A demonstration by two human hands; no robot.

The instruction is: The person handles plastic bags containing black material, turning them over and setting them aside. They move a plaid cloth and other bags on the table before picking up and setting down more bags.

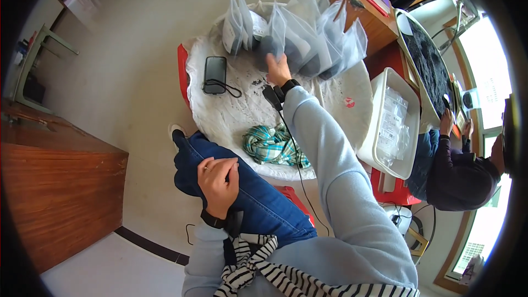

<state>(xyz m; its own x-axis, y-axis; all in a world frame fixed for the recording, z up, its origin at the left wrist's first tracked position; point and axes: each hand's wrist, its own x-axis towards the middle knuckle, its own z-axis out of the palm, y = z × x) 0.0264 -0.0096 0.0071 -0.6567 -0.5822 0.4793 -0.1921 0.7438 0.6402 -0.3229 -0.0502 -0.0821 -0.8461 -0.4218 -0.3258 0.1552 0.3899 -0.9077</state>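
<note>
My right hand (279, 69) reaches over the round white-covered table (220, 113) and grips the near side of a clear plastic bag (276, 36) with something dark inside. Its fingertips are partly hidden against the bag. Several similar clear bags (324, 44) stand upright beside it, holding dark contents; a white label shows in one. On my thigh rests my left hand (219, 184), fingers curled in and nothing seen in them. A black phone (215, 75) with a wrist strap lies left of the bags. Nearer to me is a bunched green plaid cloth (275, 146).
Right of the table, a white plastic bin (404, 168) holds clear packets, above a red stool (393, 190). Farther right, a person in dark clothing (459, 181) works at another table with black material (423, 49). A wooden cabinet (71, 187) stands left. A black cable (302, 181) hangs beside my right arm.
</note>
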